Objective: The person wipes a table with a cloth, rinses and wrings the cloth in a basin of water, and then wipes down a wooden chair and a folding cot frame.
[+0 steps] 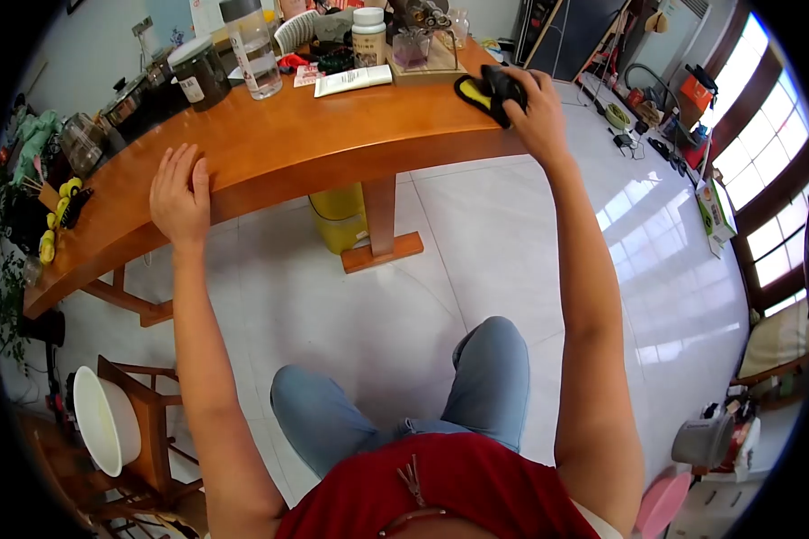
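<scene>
My left hand (181,193) rests on the front edge of the wooden table (315,135), fingers stretched out together and thumb slightly apart, with nothing in it. At the table's right end, my right hand (537,112) has its fingers curled over a crumpled black-and-yellow item (482,96), soft-looking, which lies on the tabletop by the corner. Part of it is hidden under the fingers, and its exact kind cannot be made out. Left of it lies a white tube (353,80), in front of a white-capped bottle (368,43).
A clear water bottle (259,67) and a dark glass jar (200,76) stand toward the table's back. Yellow-and-black things (60,216) lie at its left end. Beneath is a yellow bin (340,218). A white basin (106,420) sits on a wooden chair at lower left.
</scene>
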A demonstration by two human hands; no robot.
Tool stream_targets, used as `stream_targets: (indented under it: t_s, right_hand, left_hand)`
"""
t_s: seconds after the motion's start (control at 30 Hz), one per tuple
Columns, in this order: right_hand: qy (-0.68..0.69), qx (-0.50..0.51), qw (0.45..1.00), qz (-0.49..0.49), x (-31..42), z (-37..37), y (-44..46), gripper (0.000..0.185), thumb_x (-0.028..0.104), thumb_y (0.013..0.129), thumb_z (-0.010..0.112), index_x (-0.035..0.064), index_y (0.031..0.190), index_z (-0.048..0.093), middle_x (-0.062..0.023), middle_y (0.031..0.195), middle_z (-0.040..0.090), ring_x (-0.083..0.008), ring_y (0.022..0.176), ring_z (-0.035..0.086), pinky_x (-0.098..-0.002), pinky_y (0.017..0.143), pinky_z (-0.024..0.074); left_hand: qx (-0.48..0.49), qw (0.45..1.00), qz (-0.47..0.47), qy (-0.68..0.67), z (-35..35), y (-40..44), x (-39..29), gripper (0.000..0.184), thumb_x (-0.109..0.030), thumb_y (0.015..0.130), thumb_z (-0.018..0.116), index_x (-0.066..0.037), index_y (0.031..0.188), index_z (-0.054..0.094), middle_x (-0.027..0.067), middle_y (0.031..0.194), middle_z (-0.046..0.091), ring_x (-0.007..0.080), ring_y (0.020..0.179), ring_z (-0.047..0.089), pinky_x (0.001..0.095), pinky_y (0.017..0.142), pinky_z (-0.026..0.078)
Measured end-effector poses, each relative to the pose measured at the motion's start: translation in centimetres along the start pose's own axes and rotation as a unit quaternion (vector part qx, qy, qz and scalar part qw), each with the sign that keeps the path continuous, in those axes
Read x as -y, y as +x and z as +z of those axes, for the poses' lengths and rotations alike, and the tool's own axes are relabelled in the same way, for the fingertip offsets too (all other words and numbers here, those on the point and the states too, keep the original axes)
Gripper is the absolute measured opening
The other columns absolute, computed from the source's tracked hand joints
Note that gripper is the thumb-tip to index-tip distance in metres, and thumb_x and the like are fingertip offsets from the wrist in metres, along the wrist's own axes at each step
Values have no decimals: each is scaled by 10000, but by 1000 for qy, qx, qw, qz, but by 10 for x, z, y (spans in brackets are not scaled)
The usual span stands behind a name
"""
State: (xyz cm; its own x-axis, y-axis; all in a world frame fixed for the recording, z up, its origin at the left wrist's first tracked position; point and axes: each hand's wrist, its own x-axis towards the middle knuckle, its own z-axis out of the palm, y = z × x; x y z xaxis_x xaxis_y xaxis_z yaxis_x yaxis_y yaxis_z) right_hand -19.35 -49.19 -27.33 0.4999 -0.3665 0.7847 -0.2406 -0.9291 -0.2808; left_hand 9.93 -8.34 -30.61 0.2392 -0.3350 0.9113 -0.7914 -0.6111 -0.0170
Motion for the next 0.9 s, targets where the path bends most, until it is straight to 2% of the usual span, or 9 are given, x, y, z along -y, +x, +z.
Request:
stream_targets:
  t_s: [0.13,0.27,0.33,0.47,0.53,0.6,0.73,0.8,0.9]
  right_hand:
    - [-62,-132,988,49,24,12,-29,450,122,734,689,137,1182,644,-209,1174,552,-412,1088,528,-463,944,431]
    - [-57,-229,971,-38,78,49,-73,523,109,674,743,143,1189,656,-189,1171,514,-372,1109,489,-483,971,367]
    - [-20,-199,976,-89,120,76,-79,542,124,650,747,174,1183,664,-163,1192,502,-338,1113,482,-478,955,373]
    - [33,-172,952,-251,209,131,-65,386,147,780,628,270,1144,665,-91,1221,503,-301,1099,483,-532,975,387]
    - [60,-126,954,-265,245,140,-61,362,154,764,653,312,1087,702,-73,1260,510,-287,1123,479,-518,983,402]
    - [99,-99,953,-268,263,145,-60,303,168,793,613,268,1075,655,-54,1231,539,-278,1121,494,-542,984,407]
    - [132,-11,943,-306,229,118,-51,322,182,743,690,307,1039,678,-42,1219,566,-272,1080,531,-504,911,477]
    - [98,20,949,-300,201,96,-49,390,157,658,762,291,1019,705,-64,1175,577,-273,1068,538,-490,878,490]
    - [63,97,962,-248,166,61,-51,501,3,584,765,219,1036,746,-136,1214,543,-364,1145,491,-480,962,439]
  left_hand:
    - [28,999,-8,-16,-2,0,1,282,-320,942,594,-113,1087,722,61,1075,720,282,1109,646,379,927,490]
    - [25,999,-14,-18,-4,1,-2,278,-313,928,608,-121,1091,725,64,1066,723,281,1079,662,368,918,496]
    - [12,1000,-11,-7,-6,1,-2,292,-324,926,606,-118,1099,722,72,1072,721,287,1086,657,371,919,495]
    - [5,1000,-14,-6,-7,3,-5,328,-360,924,600,-113,1105,716,89,1079,717,301,1104,646,383,924,491]
    - [13,1000,-11,-12,-7,3,-3,374,-387,919,595,-99,1128,705,99,1106,709,318,1118,636,404,937,483]
    - [19,1000,-5,-9,-8,4,-2,394,-398,915,595,-93,1142,700,101,1123,705,320,1125,632,413,948,475]
    - [40,999,-16,-2,-10,3,-2,504,-508,936,534,-86,1161,695,113,1162,687,326,1151,612,443,974,448]
    - [64,997,-32,16,-13,2,-4,545,-552,928,527,-93,1173,690,108,1178,679,324,1165,603,464,985,435]
    - [96,993,-52,33,-17,-1,-8,549,-531,965,467,-98,1244,657,113,1283,636,323,1265,541,467,1048,389]
